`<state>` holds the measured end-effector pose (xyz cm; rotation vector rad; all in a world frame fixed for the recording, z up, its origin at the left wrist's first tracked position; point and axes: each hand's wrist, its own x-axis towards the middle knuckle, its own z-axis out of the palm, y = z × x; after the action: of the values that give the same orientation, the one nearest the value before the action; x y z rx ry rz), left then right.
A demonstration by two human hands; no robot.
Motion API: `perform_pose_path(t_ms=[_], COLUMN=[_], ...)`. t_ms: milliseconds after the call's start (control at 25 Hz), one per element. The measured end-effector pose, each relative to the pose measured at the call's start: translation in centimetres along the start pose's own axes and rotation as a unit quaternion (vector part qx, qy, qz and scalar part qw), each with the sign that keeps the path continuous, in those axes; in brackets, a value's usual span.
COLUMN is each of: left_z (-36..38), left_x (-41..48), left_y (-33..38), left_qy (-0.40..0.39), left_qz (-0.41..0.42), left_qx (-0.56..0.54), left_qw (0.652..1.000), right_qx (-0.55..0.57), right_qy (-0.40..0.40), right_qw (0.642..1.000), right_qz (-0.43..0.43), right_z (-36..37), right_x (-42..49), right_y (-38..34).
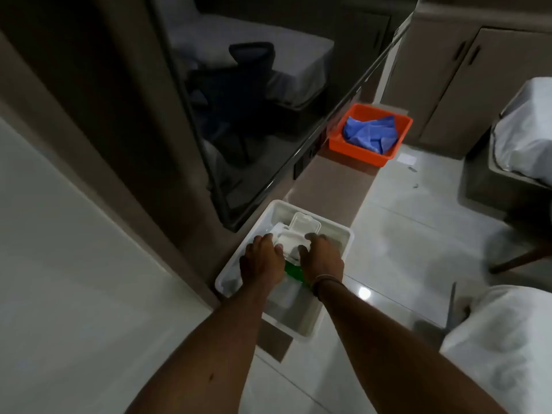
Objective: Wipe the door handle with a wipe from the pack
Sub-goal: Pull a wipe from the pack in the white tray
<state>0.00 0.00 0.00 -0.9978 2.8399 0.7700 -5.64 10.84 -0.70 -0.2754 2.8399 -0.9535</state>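
Hands (291,258) on flip-lid wipe pack (294,245)

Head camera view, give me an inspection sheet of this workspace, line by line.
Surface: narrow brown ledge under a dark glass panel.
Job's things: wipe pack in a white tray, flip lid open, a wipe partly out. Door handle: nothing seen.
Clutter: orange bin with blue cloth farther along the ledge.
Hands: left hand at the wipe, right hand pressing on the pack; exact grip unclear.
Cables: nothing seen.
Surroundings: pale tiled floor, cabinets, white-covered furniture on the right.
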Motion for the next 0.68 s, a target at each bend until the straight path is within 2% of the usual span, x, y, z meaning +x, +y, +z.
perform_pose_path(t_ms=[160,400,600,680], left_z=[1.3,2.4,1.5,0.3], left_x=[2.6,4.0,2.8,1.8], left_y=[0.3,0.2,-0.2,-0.3], left_qy=[-0.002,0.002,0.041,0.042], left_qz=[-0.086,-0.095,-0.08,-0.088], left_qx=[-0.007,-0.038,-0.131,-0.198], left_qw=[0.996,0.995,0.987,0.975], right_qx=[-0.059,-0.11,-0.09,-0.028], right_qy=[0.001,0.009,0.041,0.037], right_qw=[0.998,0.994,0.992,0.995], right_qz=[-0.012,-0.017,-0.075,-0.085], right_z=[1.4,2.5,1.2,0.4], right_x=[1.7,3.1,1.7,0.7], right_y=[0.1,1.0,1.3,0.8])
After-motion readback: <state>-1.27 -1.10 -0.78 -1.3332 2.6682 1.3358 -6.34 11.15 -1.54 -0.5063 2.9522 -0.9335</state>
